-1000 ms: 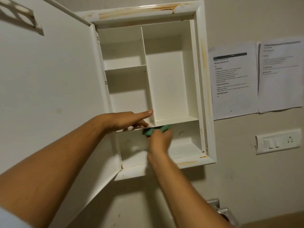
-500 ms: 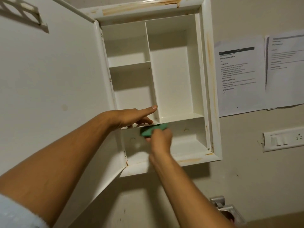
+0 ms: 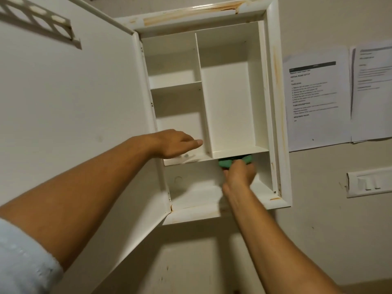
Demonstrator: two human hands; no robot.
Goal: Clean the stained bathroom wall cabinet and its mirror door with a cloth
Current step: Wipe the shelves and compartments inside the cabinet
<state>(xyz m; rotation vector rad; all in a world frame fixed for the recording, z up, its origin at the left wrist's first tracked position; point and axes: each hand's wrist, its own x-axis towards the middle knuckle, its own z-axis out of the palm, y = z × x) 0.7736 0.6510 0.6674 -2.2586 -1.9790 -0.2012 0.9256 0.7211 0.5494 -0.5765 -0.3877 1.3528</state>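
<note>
Green cloth (image 3: 231,161), bunched lengthwise left to right beneath cabinet (image 3: 275,115) shelf (image 3: 239,152), clamped just above right hand (image 3: 239,177) fingers (image 3: 237,168); left hand (image 3: 174,145) resting on shelf's left end, fingers loosely extended rightward.

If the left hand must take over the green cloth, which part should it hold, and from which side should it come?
Pinch the bunched left end of the green cloth, which bulges out past the right hand. Come from the left, in the bottom compartment: the shelf sits just above the cloth and the right hand covers it from below, so that side looks freest.
</note>
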